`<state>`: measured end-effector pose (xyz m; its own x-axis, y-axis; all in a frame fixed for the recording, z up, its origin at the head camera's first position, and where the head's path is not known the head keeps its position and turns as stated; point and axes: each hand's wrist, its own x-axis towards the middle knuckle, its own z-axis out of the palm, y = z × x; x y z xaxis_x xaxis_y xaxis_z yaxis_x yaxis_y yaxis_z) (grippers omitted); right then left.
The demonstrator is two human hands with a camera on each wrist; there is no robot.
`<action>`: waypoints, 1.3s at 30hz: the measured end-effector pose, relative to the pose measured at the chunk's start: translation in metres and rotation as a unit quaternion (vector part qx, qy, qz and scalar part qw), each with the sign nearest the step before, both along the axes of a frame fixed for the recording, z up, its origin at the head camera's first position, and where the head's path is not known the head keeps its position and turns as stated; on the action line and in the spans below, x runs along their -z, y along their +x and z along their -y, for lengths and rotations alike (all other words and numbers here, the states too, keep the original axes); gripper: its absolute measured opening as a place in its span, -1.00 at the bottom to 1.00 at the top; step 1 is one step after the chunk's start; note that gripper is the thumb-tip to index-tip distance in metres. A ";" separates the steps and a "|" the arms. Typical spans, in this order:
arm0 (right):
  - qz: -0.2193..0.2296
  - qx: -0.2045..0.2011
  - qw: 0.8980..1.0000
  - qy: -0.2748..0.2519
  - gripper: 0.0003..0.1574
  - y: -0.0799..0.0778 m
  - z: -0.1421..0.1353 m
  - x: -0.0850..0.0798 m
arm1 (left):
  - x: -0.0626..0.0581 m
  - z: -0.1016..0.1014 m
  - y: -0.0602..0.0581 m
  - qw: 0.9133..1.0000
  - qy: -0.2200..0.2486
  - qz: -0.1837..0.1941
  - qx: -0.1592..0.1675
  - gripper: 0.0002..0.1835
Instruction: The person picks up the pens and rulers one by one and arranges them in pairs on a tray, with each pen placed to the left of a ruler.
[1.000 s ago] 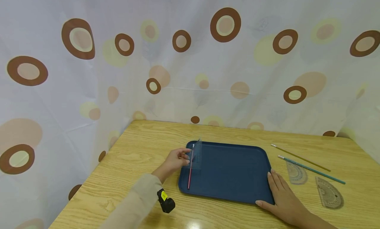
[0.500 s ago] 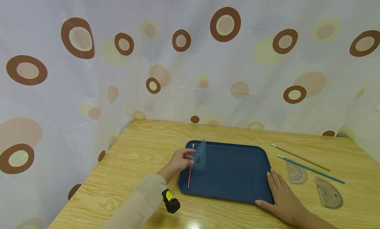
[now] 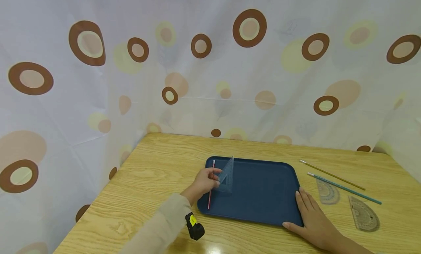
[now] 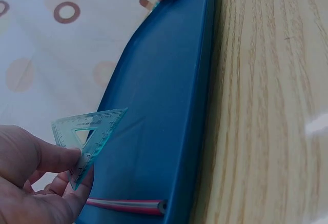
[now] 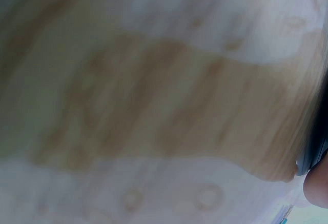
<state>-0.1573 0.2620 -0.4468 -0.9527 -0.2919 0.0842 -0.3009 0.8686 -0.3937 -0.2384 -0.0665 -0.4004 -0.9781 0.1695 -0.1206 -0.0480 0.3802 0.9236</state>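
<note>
Left hand (image 3: 204,181) in the action, thumb and fingers nipped together! Beneath them, a red pencil (image 3: 209,199) lies in the tray, white end pointing away. And there in that pinch, a clear set square (image 3: 230,177), tilted, out over the left part of the blue tray (image 3: 260,199); whether its lower edge touches down, hard to tell. Across to the right hand (image 3: 312,219), fingers fairly straight, resting against the tray's right rim, thumb at the near edge. Beyond it, out on the wooden surface (image 3: 398,228): a clear protractor (image 3: 328,192) near those fingers, a yellowish pencil (image 3: 335,176) and a teal pencil (image 3: 352,190) slanting by, then a second protractor (image 3: 364,214), right of the hand.
</note>
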 end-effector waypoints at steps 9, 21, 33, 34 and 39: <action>-0.003 0.001 1.000 0.000 0.29 -0.001 0.000 0.000 | 0.004 -0.008 0.004 1.000 -0.005 -0.009 -0.009 -0.55; -0.002 -0.001 1.000 0.003 0.28 -0.001 0.000 0.000 | 0.007 -0.015 0.006 0.998 -0.041 -0.041 -0.004 -0.56; -0.001 0.001 1.000 0.006 0.29 -0.001 0.000 0.000 | 0.010 -0.014 0.007 0.986 -0.116 -0.114 0.021 -0.64; -0.001 0.001 1.000 0.005 0.29 -0.001 0.000 0.000 | 0.010 -0.014 0.008 0.986 -0.119 -0.117 0.023 -0.64; 0.000 0.001 1.000 0.004 0.28 -0.001 0.000 0.001 | 0.012 -0.013 0.008 0.983 -0.128 -0.130 0.029 -0.63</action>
